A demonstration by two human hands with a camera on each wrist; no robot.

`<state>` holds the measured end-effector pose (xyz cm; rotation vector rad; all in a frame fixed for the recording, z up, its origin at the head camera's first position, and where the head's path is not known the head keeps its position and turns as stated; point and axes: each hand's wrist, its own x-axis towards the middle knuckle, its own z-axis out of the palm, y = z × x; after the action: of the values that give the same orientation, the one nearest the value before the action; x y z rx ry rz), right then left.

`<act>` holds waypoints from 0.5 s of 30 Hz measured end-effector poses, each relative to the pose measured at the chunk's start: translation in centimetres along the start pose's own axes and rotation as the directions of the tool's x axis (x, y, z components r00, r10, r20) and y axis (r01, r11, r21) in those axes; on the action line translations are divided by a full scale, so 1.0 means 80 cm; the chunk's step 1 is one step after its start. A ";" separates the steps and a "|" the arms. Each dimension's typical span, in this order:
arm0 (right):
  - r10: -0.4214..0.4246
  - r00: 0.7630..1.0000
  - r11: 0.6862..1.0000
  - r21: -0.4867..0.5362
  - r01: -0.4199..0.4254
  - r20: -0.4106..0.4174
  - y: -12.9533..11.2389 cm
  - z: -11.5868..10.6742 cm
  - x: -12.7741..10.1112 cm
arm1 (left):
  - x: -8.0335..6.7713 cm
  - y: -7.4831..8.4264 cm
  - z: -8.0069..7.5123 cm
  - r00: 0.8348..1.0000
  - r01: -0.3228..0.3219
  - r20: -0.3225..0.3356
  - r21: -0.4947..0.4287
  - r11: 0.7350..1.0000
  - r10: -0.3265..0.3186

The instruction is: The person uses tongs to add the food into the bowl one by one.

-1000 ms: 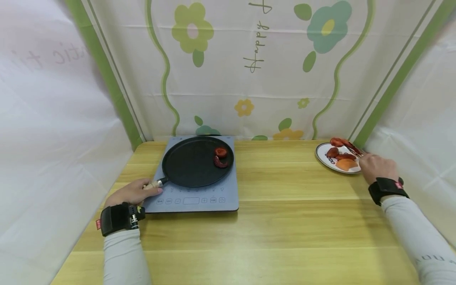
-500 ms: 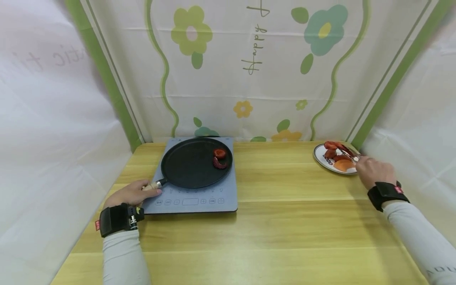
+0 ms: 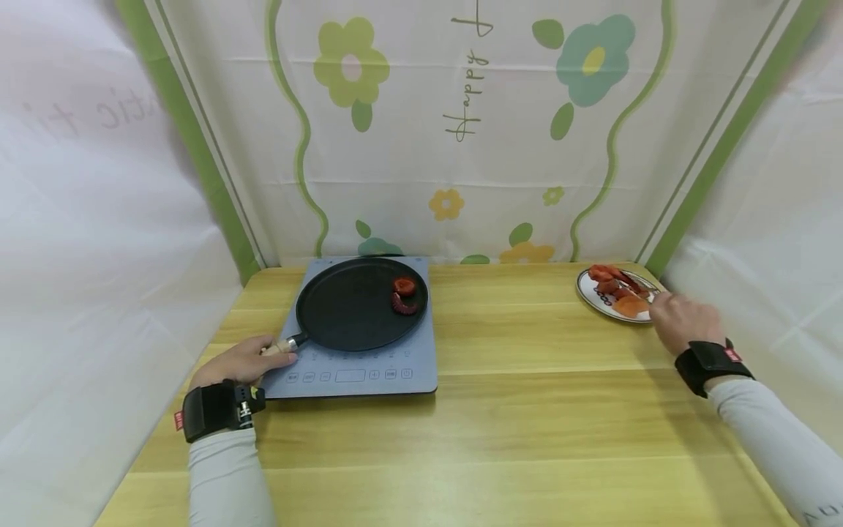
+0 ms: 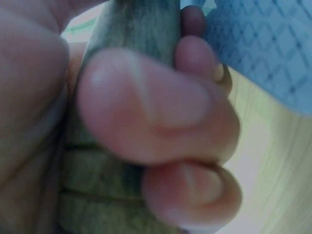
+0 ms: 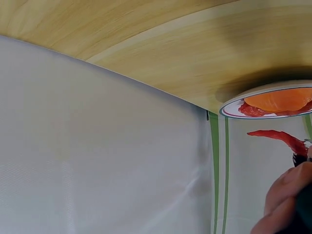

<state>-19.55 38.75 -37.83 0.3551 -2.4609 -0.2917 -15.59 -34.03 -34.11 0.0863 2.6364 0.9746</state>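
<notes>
Head view: left hand grips the pan handle on the cooker, worktop left. Right hand at the plate rim, far right, pinching a red strip just above it. Pan lies well left of that hand.

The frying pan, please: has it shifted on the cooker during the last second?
No. The frying pan lies where it did on the induction cooker, rim near the far edge, with the left hand gripping its handle.
</notes>
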 end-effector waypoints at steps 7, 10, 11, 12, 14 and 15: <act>-0.036 0.999 0.999 0.002 0.036 0.028 -0.001 0.003 -0.006 | -0.001 -0.001 0.000 1.000 -0.007 0.000 -0.004 1.000 0.007; -0.054 0.997 0.998 -0.009 0.055 0.060 -0.003 0.000 -0.008 | 0.000 -0.001 0.000 1.000 -0.002 -0.001 0.001 1.000 0.002; -0.059 0.996 0.998 -0.014 0.060 0.066 -0.004 -0.001 -0.009 | 0.000 -0.001 0.000 1.000 -0.003 0.000 0.004 1.000 0.003; -0.060 0.996 0.998 -0.017 0.061 0.071 -0.005 -0.002 -0.010 | 0.000 -0.002 0.000 1.000 -0.004 0.000 0.005 1.000 0.004; -0.057 0.996 0.998 -0.015 0.058 0.069 -0.009 -0.005 -0.010 | 0.001 -0.002 0.000 1.000 -0.006 0.000 0.010 1.000 0.006; -0.054 0.997 0.998 -0.013 0.055 0.062 -0.011 -0.007 -0.010 | 0.001 -0.002 0.000 1.000 -0.007 0.002 0.014 1.000 0.007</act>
<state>-18.42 38.16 -38.13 0.4132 -2.5111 -0.3490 -15.66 -34.17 -34.24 0.0995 2.6434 0.9579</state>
